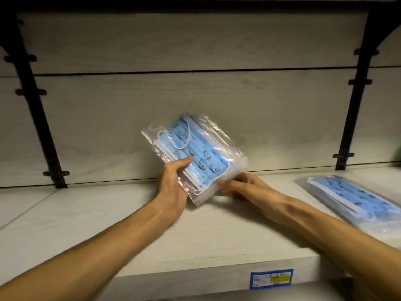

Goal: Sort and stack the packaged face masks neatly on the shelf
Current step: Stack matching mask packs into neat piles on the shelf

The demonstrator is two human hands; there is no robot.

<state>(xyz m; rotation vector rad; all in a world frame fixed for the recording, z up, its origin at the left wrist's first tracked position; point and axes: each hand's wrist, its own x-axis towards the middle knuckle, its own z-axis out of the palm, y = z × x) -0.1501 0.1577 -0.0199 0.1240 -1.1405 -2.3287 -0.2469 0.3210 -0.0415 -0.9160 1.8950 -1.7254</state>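
Observation:
A clear plastic pack of blue patterned face masks (195, 151) is held tilted above the pale wooden shelf (108, 213), near the back panel. My left hand (173, 187) grips its lower left edge, thumb on the front. My right hand (240, 185) pinches the pack's lower right corner, with the fingers partly hidden behind it. A second stack of packaged blue masks (355, 203) lies flat on the shelf at the right, partly cut off by the frame edge.
Black metal shelf brackets stand at the left (36, 109) and right (355, 105) against the wood-grain back panel. A blue and yellow price label (271, 279) sticks to the shelf's front edge. Another shelf board runs overhead.

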